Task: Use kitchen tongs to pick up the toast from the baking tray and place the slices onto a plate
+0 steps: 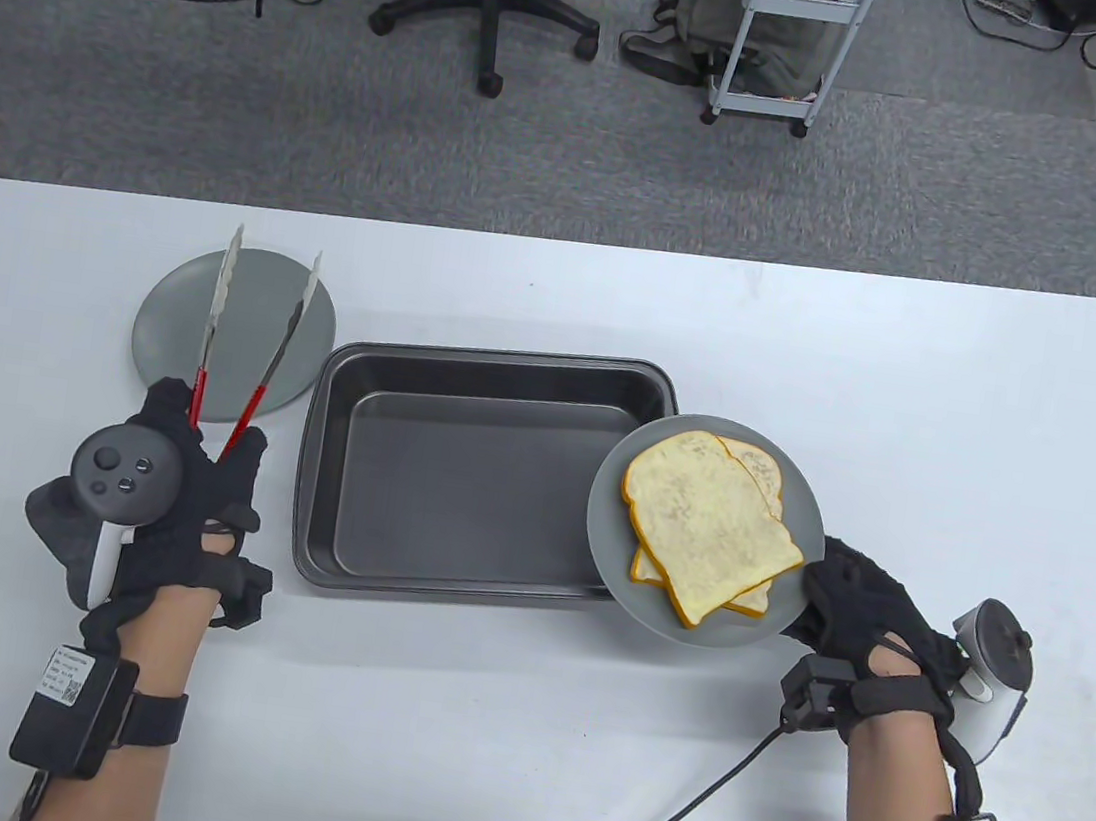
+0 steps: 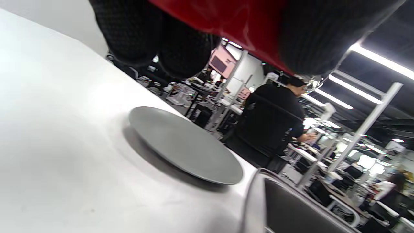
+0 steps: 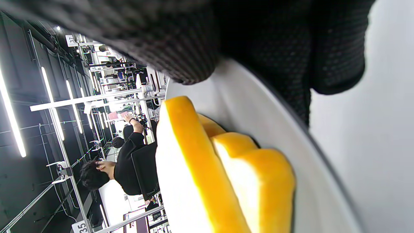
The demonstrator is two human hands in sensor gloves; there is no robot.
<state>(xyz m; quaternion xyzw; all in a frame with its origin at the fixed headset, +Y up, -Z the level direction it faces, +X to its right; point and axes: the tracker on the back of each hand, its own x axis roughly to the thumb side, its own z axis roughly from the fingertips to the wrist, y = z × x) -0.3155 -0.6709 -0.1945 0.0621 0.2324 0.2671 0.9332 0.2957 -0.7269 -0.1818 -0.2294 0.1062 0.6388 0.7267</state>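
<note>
My left hand (image 1: 185, 484) grips the red handles of the kitchen tongs (image 1: 248, 351), whose metal arms are spread apart over a bare grey plate (image 1: 165, 330) at the left. The dark baking tray (image 1: 469, 471) in the middle of the table holds no toast. My right hand (image 1: 861, 598) holds a second grey plate (image 1: 620, 551) by its right rim, raised over the tray's right end. Two toast slices (image 1: 704, 527) with orange crusts lie stacked on it. In the right wrist view the toast slices (image 3: 207, 174) and plate rim (image 3: 291, 129) fill the frame under my fingers (image 3: 258, 35).
The white table (image 1: 506, 728) runs to its far edge with grey carpet beyond. An office chair (image 1: 490, 10), a white cart (image 1: 787, 49) and floor cables stand past it. In the left wrist view the bare plate (image 2: 184, 145) lies flat and a person (image 2: 275, 119) sits far off.
</note>
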